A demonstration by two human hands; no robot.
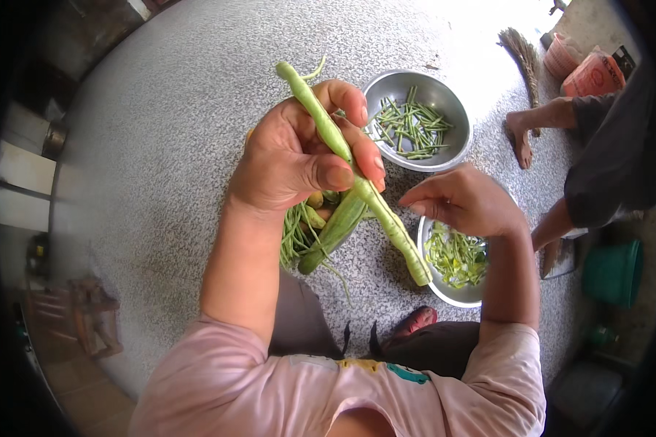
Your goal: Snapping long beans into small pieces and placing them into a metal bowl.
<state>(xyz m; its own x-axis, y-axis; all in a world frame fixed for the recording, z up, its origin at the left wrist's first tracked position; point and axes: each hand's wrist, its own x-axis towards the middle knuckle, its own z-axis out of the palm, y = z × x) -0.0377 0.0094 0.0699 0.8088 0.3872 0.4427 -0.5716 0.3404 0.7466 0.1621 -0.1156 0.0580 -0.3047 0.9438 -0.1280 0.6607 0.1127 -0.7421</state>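
My left hand [299, 153] is closed around a long, slender pale green ridge gourd [392, 227], held aslant with its curly stem end at the upper left. To the right of the gourd, apart from it, my right hand [472, 198] has its thumb and fingers pinched together; whatever they hold, if anything, is hidden. Beneath the right hand and forearm stands a metal bowl [453, 297] of pale green peelings [453, 256]. Under the left hand lies a heap of vegetables, with a large green cucumber-like gourd [339, 231] and long green beans [293, 234].
A larger metal bowl [463, 109] of cut green beans [415, 127] sits on the speckled floor [197, 80] ahead. At the right are another person's legs [554, 115], a straw broom [523, 62], a pink basket [559, 58], a red-orange bag [594, 74] and a green tub [614, 273].
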